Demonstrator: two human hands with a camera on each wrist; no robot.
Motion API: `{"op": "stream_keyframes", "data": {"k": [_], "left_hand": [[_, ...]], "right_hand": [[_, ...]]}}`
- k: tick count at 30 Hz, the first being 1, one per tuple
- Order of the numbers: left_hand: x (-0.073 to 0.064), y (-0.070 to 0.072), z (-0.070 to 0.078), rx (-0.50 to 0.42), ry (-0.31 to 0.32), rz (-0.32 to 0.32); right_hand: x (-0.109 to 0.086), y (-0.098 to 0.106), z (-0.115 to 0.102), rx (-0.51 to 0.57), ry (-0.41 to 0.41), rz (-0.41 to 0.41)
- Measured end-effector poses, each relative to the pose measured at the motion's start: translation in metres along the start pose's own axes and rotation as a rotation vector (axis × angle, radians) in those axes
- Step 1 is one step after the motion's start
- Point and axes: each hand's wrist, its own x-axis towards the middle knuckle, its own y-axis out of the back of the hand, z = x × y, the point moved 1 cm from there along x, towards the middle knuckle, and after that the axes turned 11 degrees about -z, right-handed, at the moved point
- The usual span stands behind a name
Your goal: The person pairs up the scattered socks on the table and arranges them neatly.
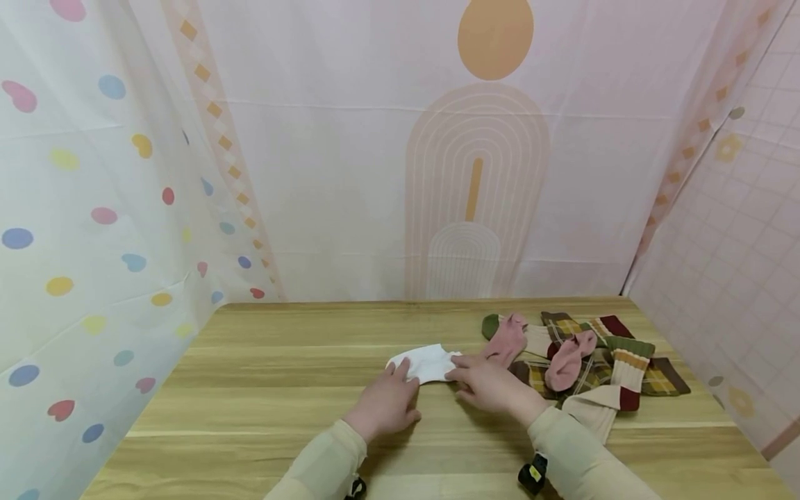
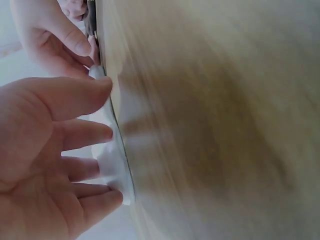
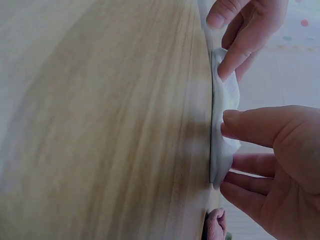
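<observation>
both hands reach forward over the wooden table (image 1: 250, 396). the left hand (image 1: 387, 401), fingers loosely extended, touches the left end of the white sock (image 1: 430, 364) lying there; the right hand (image 1: 490, 383), also relaxed, touches its right end and partly hides a pink sock (image 1: 507, 339). the sleeves (image 1: 328, 462) run out of frame.

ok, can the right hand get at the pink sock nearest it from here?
Looks like yes: the pink sock lies just beyond the right hand, nothing visible on top. That hand is touching the white sock, so it would probably leave that first.
</observation>
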Motion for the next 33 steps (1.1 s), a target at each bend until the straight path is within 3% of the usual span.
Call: {"op": "stream_keyframes", "data": {"k": [6,12,21,33], "left_hand": [[0.004,0.001,-0.003,-0.071,-0.026,-0.025],[0.019,0.000,-0.012,-0.133,-0.027,-0.043],[0.049,0.000,-0.029,-0.114,-0.042,-0.034],[0.077,0.002,-0.045,-0.110,0.009,-0.063]], "right_hand": [[0.000,0.000,0.000,0.022,-0.035,-0.022],[0.008,0.001,0.003,0.032,-0.074,-0.024],[0.029,0.005,0.021,0.031,-0.127,-0.025],[0.055,0.007,0.039,0.132,-0.273,-0.058]]}}
